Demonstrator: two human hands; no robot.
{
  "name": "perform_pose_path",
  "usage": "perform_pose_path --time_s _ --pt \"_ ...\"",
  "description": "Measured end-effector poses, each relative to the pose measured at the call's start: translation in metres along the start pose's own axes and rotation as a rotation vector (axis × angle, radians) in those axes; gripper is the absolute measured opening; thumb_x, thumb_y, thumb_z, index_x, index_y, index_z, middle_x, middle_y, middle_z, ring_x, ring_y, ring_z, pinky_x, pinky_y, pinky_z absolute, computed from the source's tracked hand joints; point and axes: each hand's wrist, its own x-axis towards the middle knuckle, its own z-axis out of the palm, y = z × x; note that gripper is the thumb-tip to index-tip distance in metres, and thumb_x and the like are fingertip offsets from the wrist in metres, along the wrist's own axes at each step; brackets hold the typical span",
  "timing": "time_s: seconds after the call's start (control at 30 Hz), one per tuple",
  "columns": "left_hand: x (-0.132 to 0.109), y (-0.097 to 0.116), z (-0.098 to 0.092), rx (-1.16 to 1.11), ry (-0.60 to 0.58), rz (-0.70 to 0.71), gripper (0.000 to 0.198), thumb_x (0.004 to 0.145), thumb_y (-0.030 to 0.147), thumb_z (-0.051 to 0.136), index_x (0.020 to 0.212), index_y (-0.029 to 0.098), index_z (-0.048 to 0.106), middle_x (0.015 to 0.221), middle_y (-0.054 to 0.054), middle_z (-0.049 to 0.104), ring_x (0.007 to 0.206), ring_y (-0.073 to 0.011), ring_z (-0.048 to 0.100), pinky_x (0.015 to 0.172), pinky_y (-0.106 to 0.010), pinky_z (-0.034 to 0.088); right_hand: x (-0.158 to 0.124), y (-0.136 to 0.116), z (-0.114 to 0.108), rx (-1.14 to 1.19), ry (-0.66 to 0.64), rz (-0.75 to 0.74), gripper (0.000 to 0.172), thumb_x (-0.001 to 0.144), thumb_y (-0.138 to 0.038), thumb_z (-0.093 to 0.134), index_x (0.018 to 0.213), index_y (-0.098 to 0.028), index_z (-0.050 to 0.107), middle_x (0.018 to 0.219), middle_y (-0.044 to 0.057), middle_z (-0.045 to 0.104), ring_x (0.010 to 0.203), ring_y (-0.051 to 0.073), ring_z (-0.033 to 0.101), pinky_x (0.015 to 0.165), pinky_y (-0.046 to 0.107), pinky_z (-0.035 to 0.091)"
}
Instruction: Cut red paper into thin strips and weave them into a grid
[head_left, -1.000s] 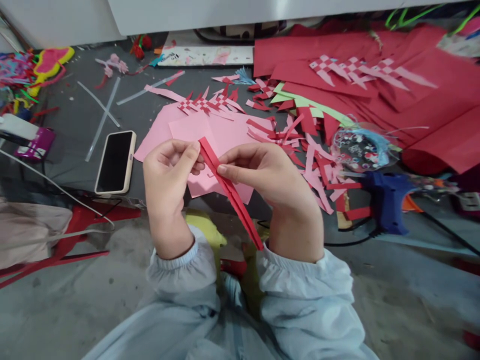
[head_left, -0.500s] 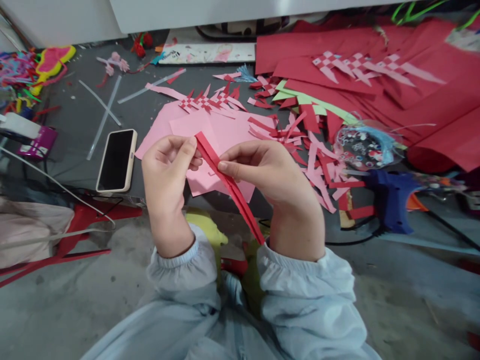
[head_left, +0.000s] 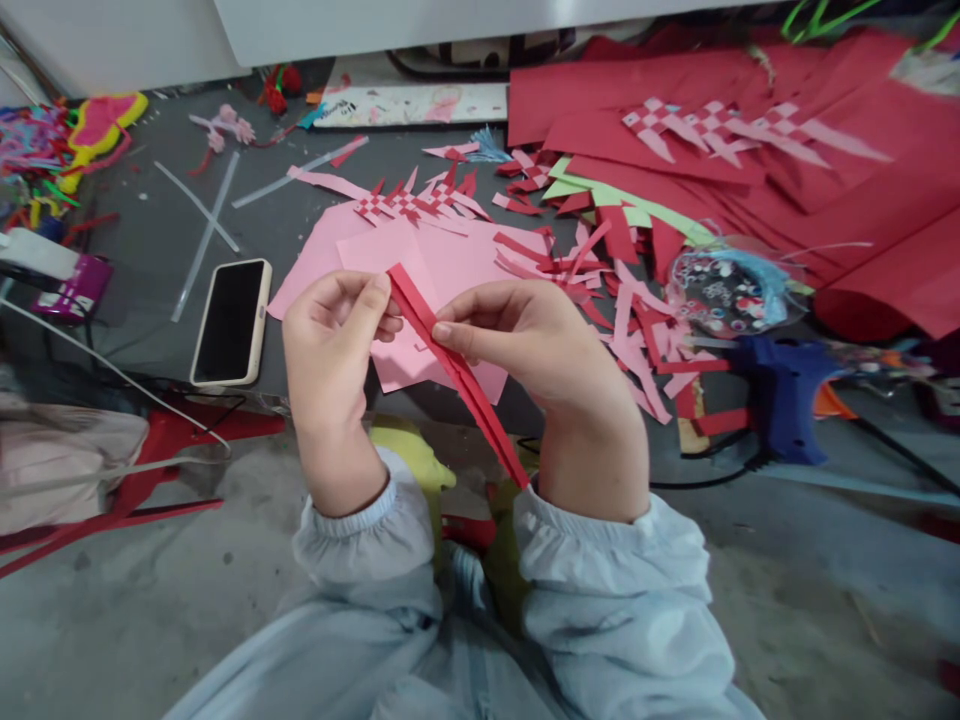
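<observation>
A long, narrow strip of folded red paper (head_left: 480,405) slants between my hands, its lower end reaching down toward my right sleeve. My left hand (head_left: 334,340) pinches the strip's upper end between thumb and fingers. Lower down, my right hand (head_left: 517,330) grips the same strip with thumb and forefinger. Lengthwise folds or slits show along the paper. Beneath both hands, pink paper sheets (head_left: 307,265) lie on the dark table. Woven red-and-pink paper fish (head_left: 405,203) rest at the far side of these sheets.
A phone (head_left: 231,322) lies left of the sheets. Red and pink scraps (head_left: 630,330), a bag of small beads (head_left: 727,290) and a blue glue gun (head_left: 784,400) are on the right. Large red sheets (head_left: 810,210) cover the back right, with more woven fish (head_left: 709,125) on them.
The view has shifted very slightly. Both hands keep nearly the same hold on the red paper strip.
</observation>
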Motion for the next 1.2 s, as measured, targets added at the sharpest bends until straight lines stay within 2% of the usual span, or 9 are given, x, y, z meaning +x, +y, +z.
perform_pose_path --time_s 0.17,0.37,0.5,0.83,1.03,1.2 --pt "0.001 -0.001 0.0 -0.036 0.015 -0.006 0.02 0.081 0.033 0.072 0.068 0.019 0.065 0.057 0.002 0.06 0.049 -0.0103 0.057 0.051 -0.023 0.049 0.001 0.0 0.0 0.009 0.009 -0.015 0.011 0.071 -0.025 0.078 0.071 -0.015 0.072 0.064 0.0 0.067 0.057 0.009 0.055 0.053 0.023 0.045" --pt "0.0 0.001 0.002 0.004 0.002 -0.011 0.02 0.079 0.034 0.075 0.069 0.019 0.066 0.057 0.002 0.061 0.049 -0.0091 0.057 0.049 -0.021 0.048 0.001 0.001 0.001 0.0 0.013 -0.028 0.018 0.07 -0.031 0.08 0.073 -0.015 0.072 0.066 0.001 0.067 0.06 0.01 0.057 0.055 0.024 0.046" --pt "-0.002 0.003 0.003 0.046 -0.033 0.009 0.017 0.071 0.028 0.081 0.069 0.018 0.068 0.06 0.002 0.062 0.05 -0.0075 0.056 0.05 -0.019 0.047 0.001 0.002 0.002 -0.021 0.003 -0.032 0.015 0.072 -0.027 0.078 0.073 -0.014 0.071 0.068 0.001 0.068 0.06 0.01 0.057 0.055 0.023 0.045" --pt "0.0 -0.001 0.001 0.008 -0.018 0.041 0.012 0.072 0.017 0.077 0.066 0.016 0.066 0.055 0.004 0.06 0.046 -0.006 0.053 0.046 -0.017 0.044 0.0 -0.001 0.002 -0.06 -0.041 0.013 0.012 0.074 -0.024 0.073 0.075 -0.012 0.069 0.067 0.002 0.067 0.06 0.009 0.055 0.054 0.022 0.042" --pt "0.007 -0.002 -0.002 -0.097 0.114 0.071 0.014 0.075 0.012 0.075 0.067 0.017 0.065 0.056 0.005 0.061 0.044 -0.0043 0.053 0.044 -0.016 0.044 -0.002 -0.002 -0.001 -0.12 -0.117 0.068 0.012 0.074 -0.024 0.072 0.074 -0.012 0.069 0.067 0.001 0.065 0.059 0.008 0.054 0.053 0.021 0.042" --pt "0.013 0.0 -0.015 -0.155 0.273 0.117 0.015 0.069 0.02 0.077 0.067 0.016 0.062 0.054 0.006 0.06 0.042 -0.0044 0.053 0.042 -0.015 0.043 -0.003 -0.001 -0.006 -0.193 -0.185 0.127 0.016 0.075 -0.029 0.071 0.075 -0.013 0.068 0.064 0.0 0.061 0.058 0.008 0.051 0.054 0.022 0.039"
